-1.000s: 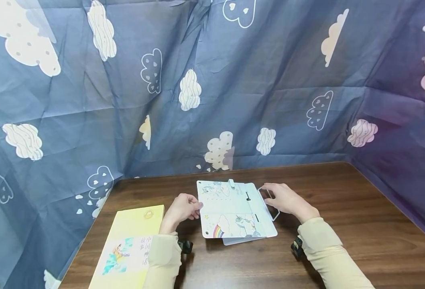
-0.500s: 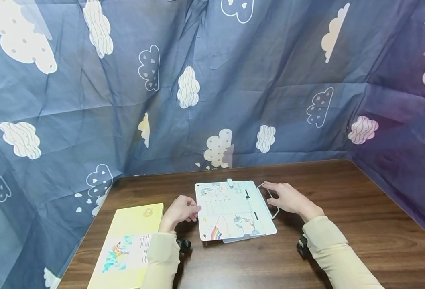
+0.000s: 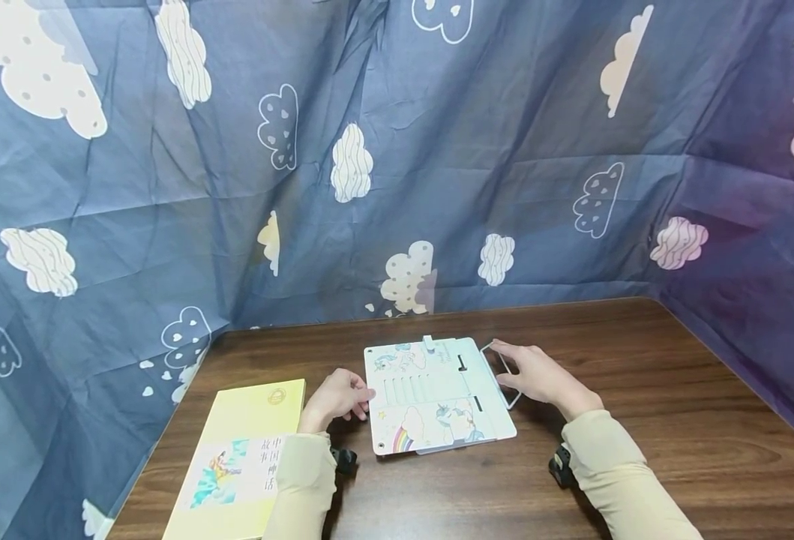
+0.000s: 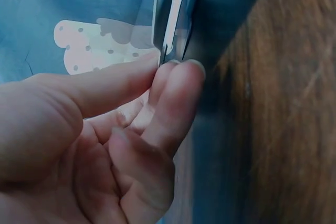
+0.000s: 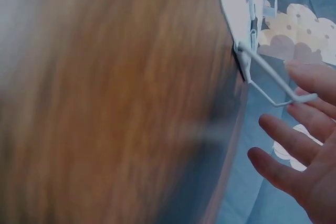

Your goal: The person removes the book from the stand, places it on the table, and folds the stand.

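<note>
A white book stand [image 3: 430, 412] printed with unicorns and a rainbow lies nearly flat, a little tilted, over the wooden table in the head view. My left hand [image 3: 337, 397] pinches its left edge, thumb above and fingertips beneath. The left wrist view shows the panel's thin edge [image 4: 172, 22] between them. A white wire bracket [image 3: 514, 401] juts out from the right side of the stand. Over it is my right hand [image 3: 538, 375], fingers relaxed and spread. In the right wrist view the bracket's end bar [image 5: 286, 103] lies at the fingertips, not gripped.
A yellow book [image 3: 262, 409] with a picture cover lies at the left of the brown table [image 3: 639, 375], partly under the left sleeve. A blue cloud-printed curtain [image 3: 538, 150] hangs along the back and sides.
The stand's left side has come down, so the panel lies flatter and less of the part beneath shows. My left hand still holds the edge; the right stays by the bracket.
</note>
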A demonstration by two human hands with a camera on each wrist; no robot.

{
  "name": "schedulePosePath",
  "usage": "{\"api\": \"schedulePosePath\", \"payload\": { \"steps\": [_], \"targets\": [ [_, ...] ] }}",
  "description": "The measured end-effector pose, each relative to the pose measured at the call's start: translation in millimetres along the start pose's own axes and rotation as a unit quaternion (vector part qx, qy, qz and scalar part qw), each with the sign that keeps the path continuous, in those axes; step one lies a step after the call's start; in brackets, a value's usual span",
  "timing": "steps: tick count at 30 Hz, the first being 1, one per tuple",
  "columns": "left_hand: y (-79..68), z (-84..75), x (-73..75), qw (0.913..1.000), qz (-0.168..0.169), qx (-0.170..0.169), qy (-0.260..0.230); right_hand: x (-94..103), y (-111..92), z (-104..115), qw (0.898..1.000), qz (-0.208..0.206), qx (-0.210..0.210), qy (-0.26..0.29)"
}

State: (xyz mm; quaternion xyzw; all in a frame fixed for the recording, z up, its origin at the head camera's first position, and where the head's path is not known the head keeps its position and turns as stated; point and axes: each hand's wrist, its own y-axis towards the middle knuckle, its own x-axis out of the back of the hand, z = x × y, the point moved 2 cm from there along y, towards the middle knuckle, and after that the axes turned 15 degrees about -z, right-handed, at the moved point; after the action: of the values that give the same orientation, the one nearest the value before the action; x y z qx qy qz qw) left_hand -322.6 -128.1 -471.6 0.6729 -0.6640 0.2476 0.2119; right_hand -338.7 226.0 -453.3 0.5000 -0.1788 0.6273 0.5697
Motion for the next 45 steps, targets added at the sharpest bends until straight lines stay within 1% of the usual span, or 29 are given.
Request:
{"api": "schedulePosePath", "payload": {
  "steps": [4, 13, 17, 20, 24, 28, 30, 32, 35, 38, 41, 45],
  "targets": [
    [-0.2, 3.0, -0.8, 0.9998, -0.001, -0.003, 0.021, -1.9, 1, 4, 1.0, 0.003, -0.009, -0.003],
    [-1.0, 6.2, -3.0, 0.9998, -0.002, 0.005, 0.017, -2.9, 6, 8, 1.0, 0.017, -0.013, -0.008],
    [-3.0, 4.9, -4.7, 0.9999, -0.012, 0.009, 0.002, -1.4, 9, 10, 1.0, 0.023, -0.005, -0.016],
    [-4.7, 4.5, -7.3, 0.9996, -0.027, 0.008, 0.003, 0.3, 10, 10, 0.999, 0.031, 0.003, -0.024],
    [-7.5, 0.1, -9.7, 0.9988, -0.045, -0.014, 0.014, 5.8, 11, 9, 0.999, 0.034, 0.012, -0.028],
    [-10.4, -8.6, -10.1, 0.9981, -0.05, -0.033, 0.012, 11.2, 13, 6, 0.999, 0.04, 0.014, -0.025],
    [-11.5, -13.1, -9.3, 0.9967, -0.055, -0.048, 0.037, 12.6, 13, 5, 0.998, 0.048, 0.018, -0.02],
    [-12.4, -16.8, -8.4, 0.993, -0.057, -0.069, 0.076, 13.5, 13, 3, 0.998, 0.052, 0.027, -0.015],
    [-12.5, -20.0, -8.9, 0.9857, -0.046, -0.101, 0.127, 13.9, 11, -2, 0.998, 0.055, 0.034, -0.008],
    [-11.9, -20.1, -11.2, 0.983, -0.015, -0.118, 0.14, 12.5, 8, -9, 0.997, 0.062, 0.034, -0.003],
    [-10.7, -17.9, -12.5, 0.9808, 0.008, -0.125, 0.149, 9.8, 6, -16, 0.997, 0.074, 0.032, 0.011],
    [-9.8, -15.0, -11.1, 0.9802, 0.019, -0.123, 0.154, 7.6, 6, -24, 0.994, 0.095, 0.032, 0.048]
  ]
}}
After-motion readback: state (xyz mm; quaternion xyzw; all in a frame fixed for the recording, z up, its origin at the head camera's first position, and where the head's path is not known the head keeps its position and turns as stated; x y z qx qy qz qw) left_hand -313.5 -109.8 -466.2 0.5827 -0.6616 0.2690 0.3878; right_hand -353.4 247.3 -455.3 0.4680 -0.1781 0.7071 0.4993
